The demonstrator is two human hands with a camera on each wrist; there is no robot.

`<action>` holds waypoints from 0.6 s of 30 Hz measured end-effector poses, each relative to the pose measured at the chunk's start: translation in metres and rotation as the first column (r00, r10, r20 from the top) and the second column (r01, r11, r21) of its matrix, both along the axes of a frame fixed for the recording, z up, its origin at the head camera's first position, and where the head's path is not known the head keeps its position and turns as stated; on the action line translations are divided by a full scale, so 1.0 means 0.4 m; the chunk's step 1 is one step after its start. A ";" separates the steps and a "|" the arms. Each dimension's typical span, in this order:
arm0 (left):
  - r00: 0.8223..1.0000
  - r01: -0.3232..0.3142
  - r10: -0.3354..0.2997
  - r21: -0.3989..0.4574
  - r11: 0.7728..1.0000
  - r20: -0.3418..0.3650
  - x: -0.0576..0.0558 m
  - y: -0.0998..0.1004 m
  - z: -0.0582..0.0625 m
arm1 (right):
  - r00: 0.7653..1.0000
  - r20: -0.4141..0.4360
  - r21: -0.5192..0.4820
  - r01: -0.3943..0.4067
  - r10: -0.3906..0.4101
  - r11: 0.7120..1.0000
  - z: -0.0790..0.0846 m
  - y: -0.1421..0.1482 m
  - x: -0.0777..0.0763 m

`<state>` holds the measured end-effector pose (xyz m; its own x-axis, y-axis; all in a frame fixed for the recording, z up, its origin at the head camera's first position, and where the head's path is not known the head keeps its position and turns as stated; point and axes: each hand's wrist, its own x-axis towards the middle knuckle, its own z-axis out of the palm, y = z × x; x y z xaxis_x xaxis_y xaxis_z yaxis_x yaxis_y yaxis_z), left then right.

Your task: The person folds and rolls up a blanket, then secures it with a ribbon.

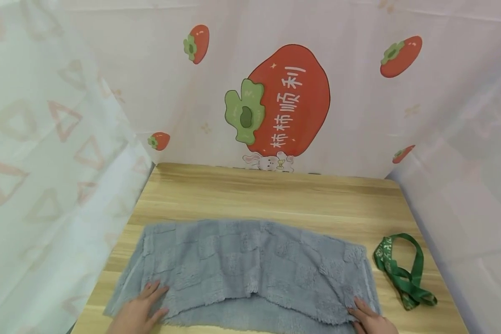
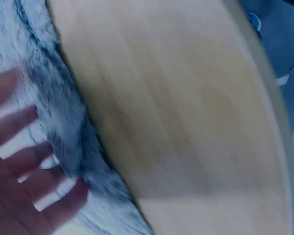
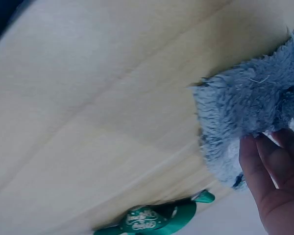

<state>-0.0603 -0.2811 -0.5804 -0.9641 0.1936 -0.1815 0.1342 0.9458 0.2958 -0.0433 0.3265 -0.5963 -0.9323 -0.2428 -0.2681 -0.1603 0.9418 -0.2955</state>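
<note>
A blue-grey plush cloth (image 1: 234,260) with a checkered pile lies folded across the table. Its upper layer stops short of the lower layer along the near side. My left hand (image 1: 138,308) rests on the cloth's left end with its fingers spread; the left wrist view shows those fingers (image 2: 29,156) fairly straight against the fabric. At the near right corner, my right hand (image 1: 371,320) touches the cloth's edge. In the right wrist view its extended fingertips (image 3: 252,147) meet the fuzzy border, and the thumb is hidden there.
A green printed ribbon (image 1: 409,278) lies looped on the wooden table (image 1: 275,195), right of the cloth. Behind stands a white curtain (image 1: 350,116) with persimmon prints, and pale sheets hang along both sides. The table's rounded near edge (image 2: 262,83) appears in the left wrist view.
</note>
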 end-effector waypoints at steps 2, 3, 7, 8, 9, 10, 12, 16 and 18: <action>0.999 -0.013 0.013 -0.021 1.000 0.043 -0.008 0.008 0.002 | 0.995 0.060 0.059 0.078 -0.082 0.995 0.010 -0.024 -0.010; 0.998 -0.011 0.013 -0.034 0.999 0.064 -0.011 0.011 0.002 | 0.993 0.065 0.082 0.094 -0.100 0.992 0.013 -0.031 -0.012; 0.997 -0.023 0.027 -0.057 0.998 0.076 -0.017 0.025 0.002 | 0.986 0.044 0.096 0.157 -0.161 0.983 0.030 -0.040 -0.014; 0.998 -0.026 0.029 -0.058 0.998 0.059 -0.018 0.028 0.001 | 0.983 0.046 0.080 0.172 -0.176 0.982 0.033 -0.036 -0.014; 0.999 -0.028 0.030 -0.059 0.998 0.038 -0.018 0.030 0.001 | 0.981 0.048 0.058 0.187 -0.190 0.981 0.037 -0.031 -0.015; 0.999 -0.034 0.035 -0.055 0.998 0.024 -0.020 0.032 0.003 | 0.977 0.059 0.034 0.204 -0.205 0.978 0.042 -0.026 -0.017; 0.999 -0.037 0.037 -0.053 0.998 -0.001 -0.023 0.030 0.005 | 0.969 0.088 -0.007 0.231 -0.229 0.973 0.049 -0.014 -0.022; 0.997 -0.066 0.065 -0.011 0.998 -0.034 -0.032 0.001 0.029 | 0.964 0.086 -0.053 0.257 -0.252 0.965 0.082 0.020 -0.037; 0.993 -0.093 0.095 0.032 0.995 -0.069 -0.046 -0.025 0.056 | 0.966 0.041 -0.072 0.258 -0.256 0.963 0.113 0.041 -0.048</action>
<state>-0.0787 -0.2913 -0.5579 -0.9886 0.1053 -0.1081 0.0662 0.9463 0.3164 -0.0627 0.3428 -0.5511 -0.9575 -0.0169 -0.2879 0.0946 0.9246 -0.3690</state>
